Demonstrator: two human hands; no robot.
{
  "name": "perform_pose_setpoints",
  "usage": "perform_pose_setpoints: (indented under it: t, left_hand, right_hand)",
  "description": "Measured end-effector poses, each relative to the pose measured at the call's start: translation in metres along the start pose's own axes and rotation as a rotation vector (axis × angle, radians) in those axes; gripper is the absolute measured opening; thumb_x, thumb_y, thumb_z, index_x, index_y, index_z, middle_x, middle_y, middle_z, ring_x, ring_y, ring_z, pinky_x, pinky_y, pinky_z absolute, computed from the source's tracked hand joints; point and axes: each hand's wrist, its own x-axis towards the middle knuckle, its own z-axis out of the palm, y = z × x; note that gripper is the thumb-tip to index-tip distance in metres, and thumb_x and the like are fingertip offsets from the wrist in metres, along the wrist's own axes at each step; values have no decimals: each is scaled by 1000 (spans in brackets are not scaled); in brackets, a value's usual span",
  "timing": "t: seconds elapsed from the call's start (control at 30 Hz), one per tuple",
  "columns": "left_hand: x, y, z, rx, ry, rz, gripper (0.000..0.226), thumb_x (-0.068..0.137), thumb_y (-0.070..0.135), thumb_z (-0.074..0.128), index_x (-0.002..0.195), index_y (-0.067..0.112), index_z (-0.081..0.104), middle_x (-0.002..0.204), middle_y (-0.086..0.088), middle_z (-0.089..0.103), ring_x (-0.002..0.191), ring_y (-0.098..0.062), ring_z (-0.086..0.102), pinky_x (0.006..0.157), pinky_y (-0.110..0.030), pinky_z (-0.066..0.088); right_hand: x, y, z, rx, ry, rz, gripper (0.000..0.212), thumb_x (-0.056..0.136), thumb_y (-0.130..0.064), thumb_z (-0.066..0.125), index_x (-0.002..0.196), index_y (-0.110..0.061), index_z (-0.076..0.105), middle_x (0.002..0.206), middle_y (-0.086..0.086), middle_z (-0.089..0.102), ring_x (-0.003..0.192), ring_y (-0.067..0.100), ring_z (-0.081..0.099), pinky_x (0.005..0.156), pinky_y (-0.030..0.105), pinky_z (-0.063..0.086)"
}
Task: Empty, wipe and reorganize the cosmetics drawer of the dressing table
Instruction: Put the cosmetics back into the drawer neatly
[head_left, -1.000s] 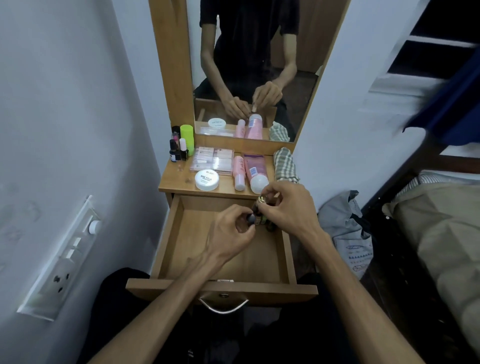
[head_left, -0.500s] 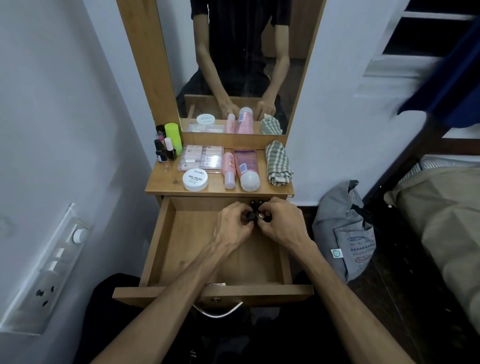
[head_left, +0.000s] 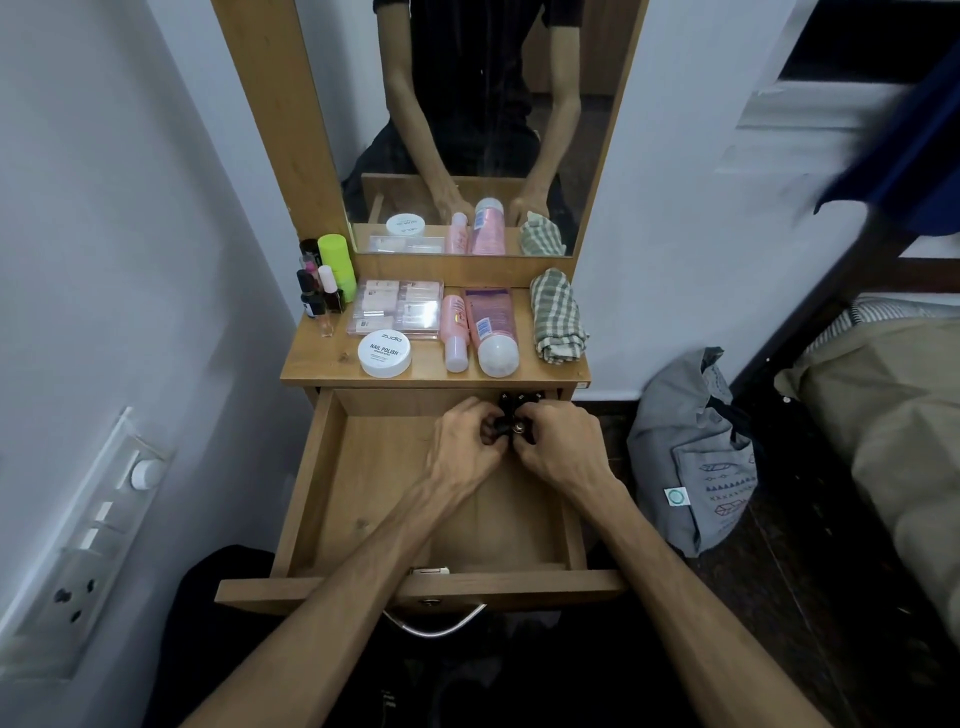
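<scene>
The wooden drawer (head_left: 322, 499) is pulled out, its floor mostly bare. At its far right corner stand small black lipstick-like tubes (head_left: 519, 399). My left hand (head_left: 462, 447) and my right hand (head_left: 563, 447) meet there, both closed around a small black tube with a gold end (head_left: 511, 427). On the tabletop (head_left: 322, 364) lie a white nail polish remover jar (head_left: 385, 353), a clear case of press-on nails (head_left: 397, 307), two pink tubes (head_left: 454, 327) (head_left: 491, 325), a checked cloth (head_left: 557, 317) and nail polish bottles (head_left: 322, 296) beside a green container (head_left: 336, 260).
A mirror (head_left: 483, 119) rises behind the tabletop. The white wall with a switch panel (head_left: 88, 540) is close on the left. A grey bag (head_left: 696, 457) sits on the dark floor to the right, with a bed (head_left: 883, 405) beyond it.
Both hands have gone down and toward the drawer's far right corner with the small black tube, from above the drawer front. The camera has tilted lower.
</scene>
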Motion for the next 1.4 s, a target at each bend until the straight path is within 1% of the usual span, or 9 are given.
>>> perform_pose_setpoints:
  t: [0.2, 0.3, 0.43, 0.6, 0.73, 1.03, 1.13, 1.27, 1.4]
  left_hand:
    - [-4, 0, -2, -13, 7, 11, 38, 69, 18, 76, 107, 13, 72, 97, 1, 68, 77, -14, 69, 74, -36, 61]
    - [-9, 4, -6, -29, 44, 10, 41, 71, 19, 78, 111, 13, 71, 99, 2, 67, 80, -12, 68, 77, -33, 61]
    - [-24, 12, -18, -89, 144, 42, 27, 76, 24, 72, 102, 17, 71, 91, 6, 65, 75, -6, 65, 68, -31, 59]
    - [-36, 18, -51, -135, 294, 114, 11, 80, 10, 69, 88, 17, 71, 81, 10, 64, 69, -5, 62, 61, -29, 55]
    - [-36, 15, -88, -135, 395, 156, 12, 82, 4, 69, 84, 15, 71, 77, 7, 65, 66, -9, 62, 57, -28, 52]
    - [8, -28, -182, -97, 605, 90, 9, 89, 11, 67, 94, 14, 75, 88, 4, 72, 72, -6, 64, 64, -27, 58]
    - [33, -43, -208, -53, 616, -2, 10, 91, 19, 70, 99, 16, 74, 97, 4, 71, 73, -7, 62, 68, -31, 58]
    - [66, -60, -230, 59, 533, -69, 27, 93, 23, 70, 119, 17, 70, 113, 0, 66, 71, -6, 57, 68, -22, 48]
    - [87, -72, -233, 179, 419, -65, 32, 93, 32, 70, 123, 23, 69, 117, -1, 64, 74, -15, 62, 74, -36, 57]
  right_hand:
    - [-4, 2, -3, -4, 11, -9, 21, 87, -37, 64, 104, -25, 72, 96, -6, 72, 90, 21, 68, 70, 33, 52]
    - [-10, 1, -9, 13, 81, -16, 32, 86, -38, 68, 116, -27, 72, 100, -7, 74, 93, 21, 68, 71, 32, 50]
    - [-11, -7, -23, 97, 182, -16, 28, 81, -37, 74, 107, -28, 77, 89, -10, 73, 85, 16, 69, 67, 28, 46]
    - [-2, -40, -41, 210, 272, -118, 11, 80, -28, 71, 88, -25, 77, 70, -10, 65, 67, 12, 62, 61, 30, 51]
    - [9, -74, -49, 233, 291, -220, 13, 84, -31, 70, 92, -23, 77, 75, -9, 69, 67, 8, 60, 62, 23, 47]
    - [74, -151, -46, 273, 251, -230, 25, 87, -34, 63, 105, -23, 77, 74, -10, 70, 76, 11, 66, 72, 40, 56]
    - [104, -169, -48, 249, 262, -239, 26, 88, -32, 64, 110, -25, 76, 81, -10, 74, 82, 14, 68, 72, 39, 57]
    - [141, -193, -46, 185, 255, -228, 29, 90, -31, 64, 116, -25, 74, 88, -7, 76, 87, 20, 71, 73, 38, 58]
    - [168, -207, -40, 113, 226, -230, 31, 92, -35, 66, 121, -24, 72, 89, -1, 75, 88, 24, 69, 73, 41, 57]
